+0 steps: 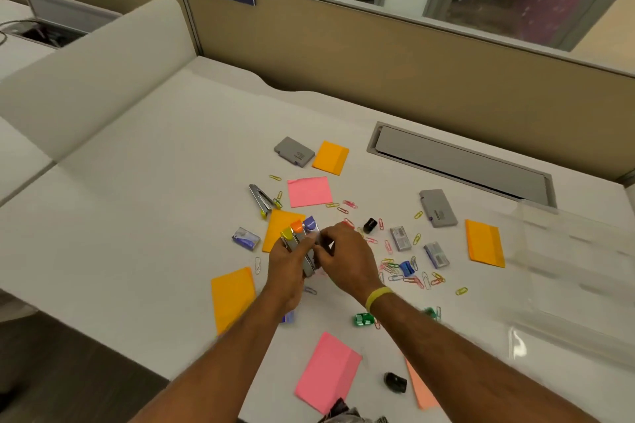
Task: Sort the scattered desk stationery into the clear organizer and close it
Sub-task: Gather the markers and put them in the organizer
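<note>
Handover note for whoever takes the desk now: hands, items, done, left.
Left hand: shut on a bundle of small staplers with yellow, orange and purple ends.
Right hand: fingers on the same bundle, grip unclear.
Clear organizer: at the desk's right edge, blurred; contents not discernible.
Done: some staplers gathered.
Left: one stapler, sticky notes, gray cases, staple boxes, sharpeners and paper clips lie scattered; then close the organizer.

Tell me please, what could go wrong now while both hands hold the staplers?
The left hand grips several staplers at once, the right hand helping; one might slip out. The clear organizer sits far right, so carrying the bundle over the scattered paper clips could knock them around.
</note>
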The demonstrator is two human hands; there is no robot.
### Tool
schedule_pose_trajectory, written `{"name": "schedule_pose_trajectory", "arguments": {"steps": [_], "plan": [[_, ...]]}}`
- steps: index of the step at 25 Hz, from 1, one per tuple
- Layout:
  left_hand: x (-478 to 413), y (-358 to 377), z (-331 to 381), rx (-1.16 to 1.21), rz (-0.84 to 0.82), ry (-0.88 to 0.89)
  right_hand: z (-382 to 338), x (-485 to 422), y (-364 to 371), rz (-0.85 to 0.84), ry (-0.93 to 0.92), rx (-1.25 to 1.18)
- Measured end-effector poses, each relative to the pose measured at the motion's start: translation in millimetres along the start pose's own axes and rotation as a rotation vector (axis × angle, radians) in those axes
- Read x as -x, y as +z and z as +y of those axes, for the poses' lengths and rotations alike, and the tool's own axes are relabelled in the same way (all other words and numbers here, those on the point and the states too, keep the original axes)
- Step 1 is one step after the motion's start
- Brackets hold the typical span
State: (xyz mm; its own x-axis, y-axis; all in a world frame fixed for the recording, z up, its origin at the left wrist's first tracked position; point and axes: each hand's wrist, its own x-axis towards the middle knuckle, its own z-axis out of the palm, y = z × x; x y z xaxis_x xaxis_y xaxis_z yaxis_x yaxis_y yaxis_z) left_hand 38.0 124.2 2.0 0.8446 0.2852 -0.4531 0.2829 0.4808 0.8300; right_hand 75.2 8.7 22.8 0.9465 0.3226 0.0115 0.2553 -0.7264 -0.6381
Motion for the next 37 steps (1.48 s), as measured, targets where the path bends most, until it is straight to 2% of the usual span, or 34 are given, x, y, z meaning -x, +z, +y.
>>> {"name": "schedule_pose_trajectory", "arguments": {"steps": [4,7,11,15,22,29,32,37], "plan": [[-1,-29,2,-0.046,0.126,0.020,-19,6,18,-0.136,-0.089,-0.059],[-5,-55,4,-0.062,0.131,0.008,-30,-1,24,-0.232,-0.126,-0.128],[-10,-86,14,-0.054,0.155,0.036,-45,-34,33,-0.146,-0.018,-0.177],[-19,-110,22,-0.077,0.211,0.034,-57,-86,57,-0.113,0.018,-0.021],[-29,-132,27,-0.081,0.284,0.029,-62,-141,92,-0.230,-0.039,0.485],[-28,-134,25,-0.107,0.283,0.032,-63,-153,101,-0.201,-0.129,0.551],[-26,-133,24,-0.090,0.273,0.036,-68,-151,91,-0.136,-0.143,0.454],[-21,-127,23,-0.072,0.239,0.026,-65,-125,59,-0.090,-0.064,0.061]]}}
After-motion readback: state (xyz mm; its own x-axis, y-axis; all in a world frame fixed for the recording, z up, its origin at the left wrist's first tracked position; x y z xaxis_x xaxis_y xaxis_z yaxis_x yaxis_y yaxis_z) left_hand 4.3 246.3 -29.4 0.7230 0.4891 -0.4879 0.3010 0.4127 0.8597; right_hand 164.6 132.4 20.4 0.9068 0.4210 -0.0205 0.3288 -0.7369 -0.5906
